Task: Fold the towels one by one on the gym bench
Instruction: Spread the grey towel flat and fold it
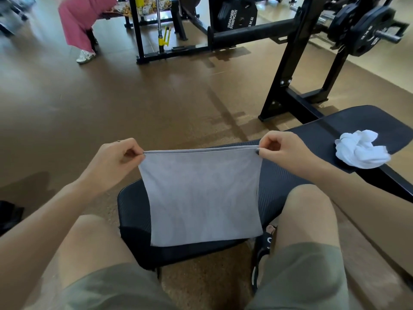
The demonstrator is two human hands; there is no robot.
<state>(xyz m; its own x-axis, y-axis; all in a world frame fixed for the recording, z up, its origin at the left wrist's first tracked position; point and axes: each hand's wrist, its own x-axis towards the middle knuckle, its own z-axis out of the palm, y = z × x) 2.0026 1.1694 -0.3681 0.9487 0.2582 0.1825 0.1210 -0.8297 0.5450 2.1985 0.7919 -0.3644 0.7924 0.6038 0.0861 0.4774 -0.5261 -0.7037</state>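
A grey towel [202, 195] hangs doubled over in front of me, stretched flat above the black gym bench [288, 182]. My left hand [116, 162] pinches its top left corner and my right hand [283, 151] pinches its top right corner, both edges held together. The towel's lower edge rests on the seat pad of the bench. A crumpled white towel [362, 148] lies on the bench's back pad to the right, apart from both hands.
My knees in olive shorts flank the bench seat. A black rack frame [288, 63] with weight plates [366, 25] stands behind the bench at right. A person in pink trousers [76, 23] sits at the far left. Brown floor lies between.
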